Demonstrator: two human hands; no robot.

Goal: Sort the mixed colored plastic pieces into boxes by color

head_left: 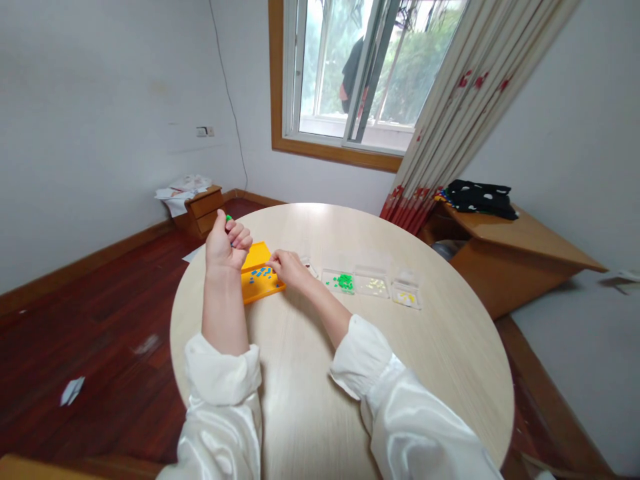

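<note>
My left hand (226, 243) is raised over the left side of the round table (310, 373), its fingers curled around a small green piece (229, 218) that shows beside the thumb. Under and beside it lies an orange plastic case (265, 293) with its lid (259, 253) folded back. Several small blue pieces (261, 272) are scattered inside the case. At the case's right edge, my right hand (289, 269) reaches in with fingertips pinched together. Whatever is between those fingertips is too small to make out.
Right of my right hand stand clear boxes: one with green pieces (344, 283), one with pale pieces (377, 287), one with yellow pieces (407, 298). A small container (311, 267) is partly hidden behind my right hand. A tilted wooden cabinet (520, 247) stands right of the table.
</note>
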